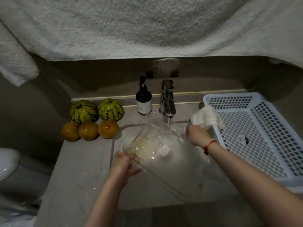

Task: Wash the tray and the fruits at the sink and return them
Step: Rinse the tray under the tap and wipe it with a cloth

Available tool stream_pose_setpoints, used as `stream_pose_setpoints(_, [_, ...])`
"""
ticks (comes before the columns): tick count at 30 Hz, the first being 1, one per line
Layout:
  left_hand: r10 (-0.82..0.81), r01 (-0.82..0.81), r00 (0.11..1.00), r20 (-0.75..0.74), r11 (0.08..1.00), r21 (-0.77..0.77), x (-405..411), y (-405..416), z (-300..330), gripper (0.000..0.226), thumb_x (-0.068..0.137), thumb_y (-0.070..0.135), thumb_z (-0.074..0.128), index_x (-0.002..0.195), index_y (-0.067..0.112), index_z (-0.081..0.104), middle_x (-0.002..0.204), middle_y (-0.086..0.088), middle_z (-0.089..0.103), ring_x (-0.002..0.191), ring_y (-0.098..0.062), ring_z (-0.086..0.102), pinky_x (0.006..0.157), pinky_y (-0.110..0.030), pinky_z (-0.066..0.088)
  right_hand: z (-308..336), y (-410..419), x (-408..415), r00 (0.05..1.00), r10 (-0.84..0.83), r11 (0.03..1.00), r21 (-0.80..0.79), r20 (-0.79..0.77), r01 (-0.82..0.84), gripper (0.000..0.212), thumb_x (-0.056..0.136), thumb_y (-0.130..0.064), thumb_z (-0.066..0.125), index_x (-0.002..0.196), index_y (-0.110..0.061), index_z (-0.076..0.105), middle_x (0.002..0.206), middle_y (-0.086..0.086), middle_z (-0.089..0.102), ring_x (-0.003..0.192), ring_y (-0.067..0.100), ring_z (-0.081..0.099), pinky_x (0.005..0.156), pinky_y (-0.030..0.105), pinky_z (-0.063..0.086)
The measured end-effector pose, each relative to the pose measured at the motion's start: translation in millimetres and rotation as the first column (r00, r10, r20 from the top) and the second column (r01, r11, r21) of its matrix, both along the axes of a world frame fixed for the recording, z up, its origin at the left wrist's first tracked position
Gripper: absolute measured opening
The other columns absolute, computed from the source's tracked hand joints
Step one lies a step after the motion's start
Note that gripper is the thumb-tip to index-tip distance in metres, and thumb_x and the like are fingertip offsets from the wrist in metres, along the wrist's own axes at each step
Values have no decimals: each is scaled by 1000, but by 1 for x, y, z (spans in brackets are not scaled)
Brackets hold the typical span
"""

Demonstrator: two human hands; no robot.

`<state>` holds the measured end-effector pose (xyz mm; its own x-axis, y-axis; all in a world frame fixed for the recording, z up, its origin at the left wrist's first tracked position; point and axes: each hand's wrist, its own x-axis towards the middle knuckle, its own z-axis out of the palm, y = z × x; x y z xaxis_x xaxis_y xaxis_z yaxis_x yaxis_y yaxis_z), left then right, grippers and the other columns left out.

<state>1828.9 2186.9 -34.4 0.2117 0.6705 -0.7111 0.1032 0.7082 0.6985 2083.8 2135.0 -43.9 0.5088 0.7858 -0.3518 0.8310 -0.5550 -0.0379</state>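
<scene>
tray [157,145] tilted under running faucet [167,99] | left hand [122,163] grips near edge | right hand [196,134] holds far edge | fruits [91,118] left of grip

Two yellow-green melons with dark green stripes [96,110], three plain orange round fruits [89,131], white perforated plastic basket [255,133], dark brown pump bottle [143,99].

Soap bottle [143,99] — basket [278,174] — towel [114,27]

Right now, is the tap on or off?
On. A stream of water runs from the tap spout onto the clear tray that both hands hold tilted over the sink.
</scene>
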Motion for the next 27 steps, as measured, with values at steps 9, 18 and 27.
stream_pose_setpoints(9, [161, -159, 984, 70, 987, -32, -17, -7, 8, 12, 90, 3, 56, 97, -3, 50, 81, -21, 55, 57, -31, 61, 39, -33, 54, -18, 36, -11, 813, 52, 947, 287, -580, 145, 18, 93, -7, 46, 83, -16, 58, 87, 6, 60, 86, 22, 54, 74, 26, 39])
stream_pose_setpoints(18, [176, -182, 974, 144, 983, 28, -26, -25, 13, 58, 87, -18, 30, 136, 11, 39, 115, -29, 48, 80, -42, 57, 55, -44, 50, -25, 53, -39, 888, 120, 835, 529, -443, 151, 34, 94, -25, 54, 128, -17, 52, 126, 9, 56, 115, 24, 53, 100, 37, 44])
stream_pose_setpoints(27, [295, -307, 942, 160, 950, 56, -15, -24, 18, 61, 85, -20, 25, 136, 12, 40, 118, -27, 46, 97, -47, 53, 54, -42, 53, -62, 16, -77, 871, 330, 937, 239, -364, -255, 67, 99, -47, 29, 150, -25, -10, 157, -1, -19, 144, 26, -18, 115, 43, -8])
